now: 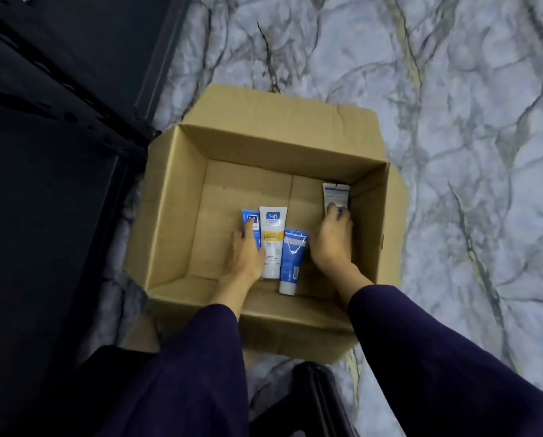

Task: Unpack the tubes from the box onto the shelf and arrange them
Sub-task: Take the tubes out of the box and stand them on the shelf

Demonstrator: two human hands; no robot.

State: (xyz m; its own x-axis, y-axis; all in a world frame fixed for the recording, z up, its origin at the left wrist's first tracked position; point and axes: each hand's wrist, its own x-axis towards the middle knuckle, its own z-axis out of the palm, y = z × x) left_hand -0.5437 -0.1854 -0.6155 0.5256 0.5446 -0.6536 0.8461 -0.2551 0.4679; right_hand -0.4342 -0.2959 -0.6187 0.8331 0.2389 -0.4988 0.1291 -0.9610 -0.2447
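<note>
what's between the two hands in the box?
In the head view, two tubes lie side by side between the left hand and right hand: a white tube with a yellow band and a blue tube.
</note>
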